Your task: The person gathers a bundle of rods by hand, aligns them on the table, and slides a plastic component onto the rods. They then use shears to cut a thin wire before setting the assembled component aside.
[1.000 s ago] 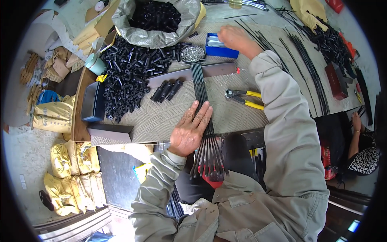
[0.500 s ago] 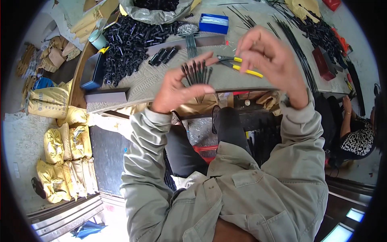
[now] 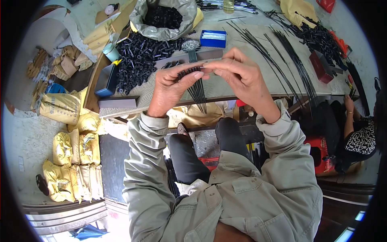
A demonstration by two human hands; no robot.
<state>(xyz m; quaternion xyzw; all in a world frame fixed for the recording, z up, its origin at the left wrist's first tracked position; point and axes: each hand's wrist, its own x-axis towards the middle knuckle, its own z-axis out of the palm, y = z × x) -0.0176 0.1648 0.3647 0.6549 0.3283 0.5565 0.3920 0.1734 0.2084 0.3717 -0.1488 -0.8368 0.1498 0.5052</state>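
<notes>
My left hand (image 3: 167, 86) is closed round a fanned bundle of thin dark rods (image 3: 198, 97). Their black tips (image 3: 188, 72) line up in a row between the thumb and fingers, while the shafts slant below the hand over the bench edge. Against the right end of that row, my right hand (image 3: 242, 74) pinches thumb and fingers together. A small pale glint shows at its fingertips, too small to name. Just beyond the hands lies a clump of small shiny metal pieces (image 3: 190, 44), with thin rods running from beside it toward me. The yellow-handled pliers are now hidden.
On the bench (image 3: 149, 90) lie a heap of black tubular parts (image 3: 135, 60), a sack of black parts (image 3: 163, 18), a blue box (image 3: 213, 39) and long black rods (image 3: 290, 60). Yellow sacks (image 3: 72, 165) stand at left. Another person (image 3: 358, 135) sits at right.
My right hand has come down and left from above the pliers to the rod tips in my left hand. The left hand has turned, bringing the tips into a level row. The view has shifted slightly.
</notes>
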